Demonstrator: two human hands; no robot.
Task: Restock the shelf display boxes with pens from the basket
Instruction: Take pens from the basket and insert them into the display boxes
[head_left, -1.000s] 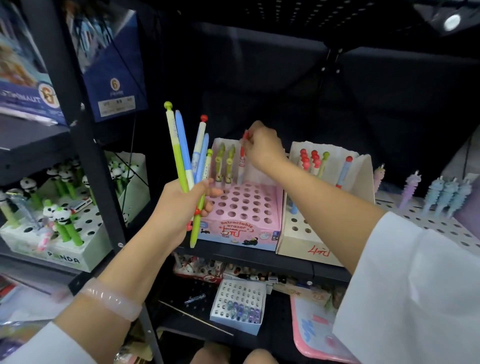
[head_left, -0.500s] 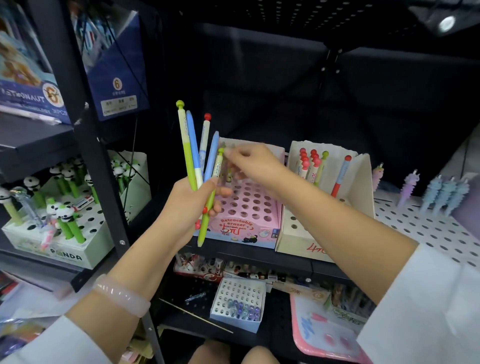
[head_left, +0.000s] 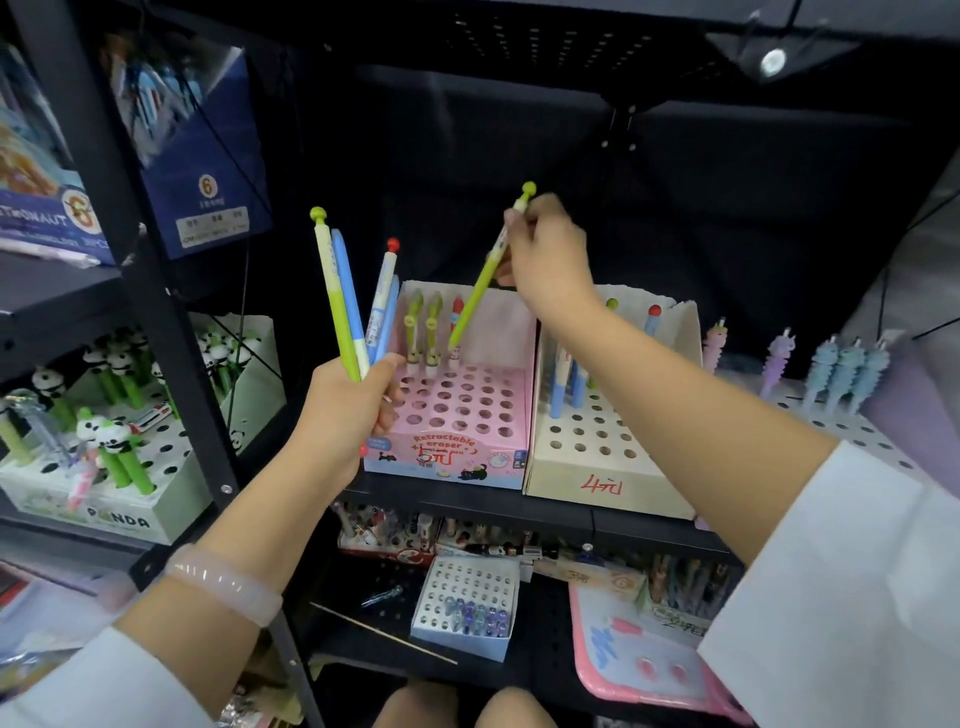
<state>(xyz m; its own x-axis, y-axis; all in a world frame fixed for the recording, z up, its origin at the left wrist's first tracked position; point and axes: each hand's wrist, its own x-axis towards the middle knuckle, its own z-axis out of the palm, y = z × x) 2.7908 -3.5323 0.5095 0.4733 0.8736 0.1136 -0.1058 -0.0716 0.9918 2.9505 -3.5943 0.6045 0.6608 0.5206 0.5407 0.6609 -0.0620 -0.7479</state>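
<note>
At frame centre, the right hand (head_left: 545, 260) pinches a green pen (head_left: 483, 280) tilted over the pink display box (head_left: 457, 447); the left hand (head_left: 343, 415) grips a bunch of pens (head_left: 353, 306) just left.

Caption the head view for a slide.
Right hand lowers a green pen toward the pink display box; left hand grips spare pens.

Black metal shelving (head_left: 156, 332) with perforated dark back panel (head_left: 545, 47); small bright ceiling light (head_left: 773, 61) at upper right
</note>
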